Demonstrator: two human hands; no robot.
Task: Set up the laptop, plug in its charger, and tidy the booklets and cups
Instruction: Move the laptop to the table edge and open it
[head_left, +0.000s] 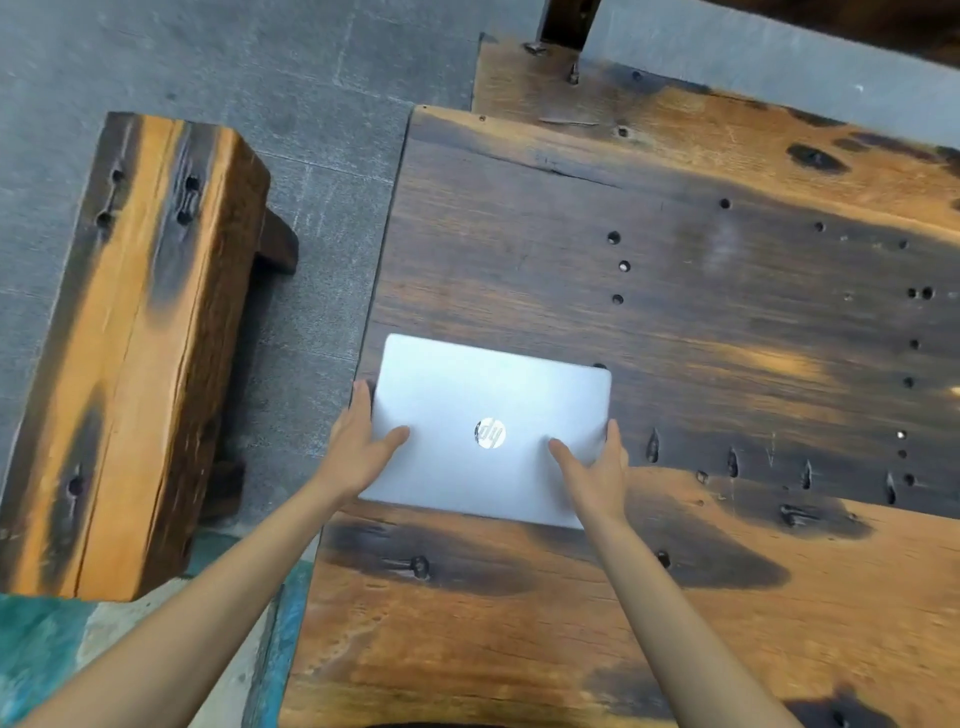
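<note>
1. I had the closed silver laptop with the round mirrored logo on its lid (488, 431) gripped at both short sides.
2. My left hand (358, 447) clamped the left edge, thumb lying flat on the lid, fingers curled under the edge and hidden.
3. My right hand (597, 467) held the right edge the same way, thumb on top, fingertips wrapped over the side.
4. The laptop sat over the near left part of the dark, orange-streaked wooden slab table (701, 312), close to its left edge; whether it rested on the wood or hung just above, I couldn't tell.
5. Left of the table, across bare grey stone floor (208, 62), stood the chunky orange-brown timber bench (135, 338).
</note>
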